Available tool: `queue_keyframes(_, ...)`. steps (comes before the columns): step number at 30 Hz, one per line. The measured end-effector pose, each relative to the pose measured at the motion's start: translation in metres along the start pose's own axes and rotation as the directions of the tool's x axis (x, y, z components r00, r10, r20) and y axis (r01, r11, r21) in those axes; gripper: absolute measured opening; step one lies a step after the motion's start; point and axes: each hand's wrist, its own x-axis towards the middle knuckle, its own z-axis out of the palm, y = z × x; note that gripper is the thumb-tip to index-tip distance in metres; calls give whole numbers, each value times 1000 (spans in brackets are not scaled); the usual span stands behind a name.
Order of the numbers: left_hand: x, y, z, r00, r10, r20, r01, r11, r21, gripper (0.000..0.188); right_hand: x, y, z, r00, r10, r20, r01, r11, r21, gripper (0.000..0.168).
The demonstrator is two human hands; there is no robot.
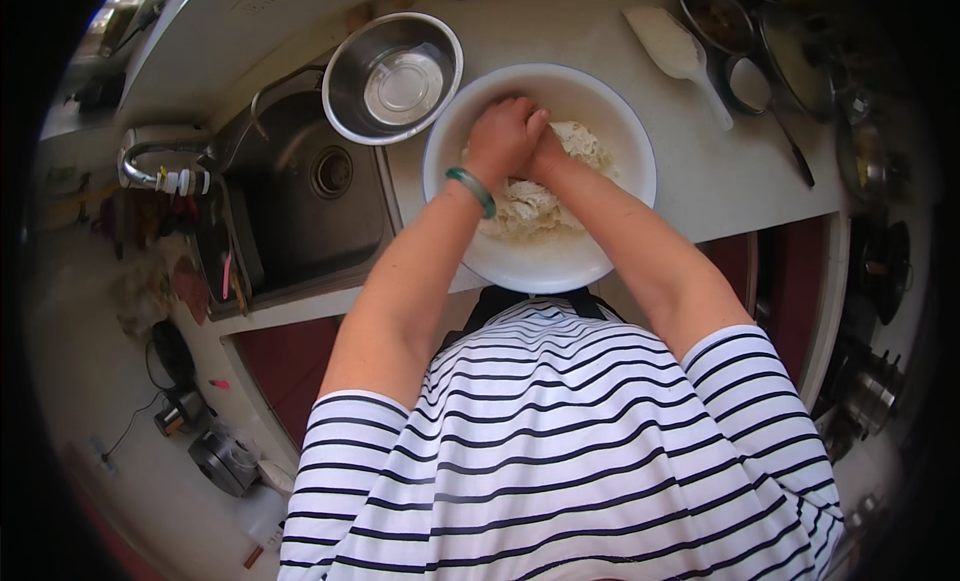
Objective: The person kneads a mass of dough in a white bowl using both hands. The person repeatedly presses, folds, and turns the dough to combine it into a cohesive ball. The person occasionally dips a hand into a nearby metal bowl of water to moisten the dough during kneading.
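A large white basin with a blue rim stands at the counter's front edge, before my body. Inside it lies shaggy, pale dough, with more of it showing beyond my right wrist. My left hand, a green bangle on its wrist, lies over my right hand. Both press together against the dough in the middle of the basin. The left covers most of the right's fingers, so their grip is hidden. A milky film coats the basin's inner wall.
A stainless steel bowl stands close behind the basin's left side, near the sink and its faucet. To the right lie a white scoop holding pale powder, a dark-handled spoon and several dishes. Small appliances stand at far left.
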Motion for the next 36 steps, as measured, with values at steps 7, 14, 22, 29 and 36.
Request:
queue_keyframes(7, -45, 68, -61, 992, 125, 3, -125, 992, 15, 34, -63, -94, -99, 978, -103, 180, 119, 989, -83, 47)
queue_keyframes(14, -90, 77, -37, 979, 166, -122, -162, 986, 45, 32, -100, -78, -15, 966, 184, -183, -190, 982, -13, 36)
queue_keyframes(22, -98, 55, -8, 995, -102, 11, 99, 982, 159, 30, -94, -51, -18, 998, -20, 53, 24, 997, -76, 35)
queue_keyframes(29, -47, 33, -12, 978, -207, 33, 207, 978, -1, 25, -55, -23, -15, 996, -35, 85, 47, 989, -142, 32)
queue_keyframes(36, -23, 2, 3, 965, -262, -3, 261, 965, -36, 32, -14, 1, -5, 997, -78, -13, 76, 994, -75, 25)
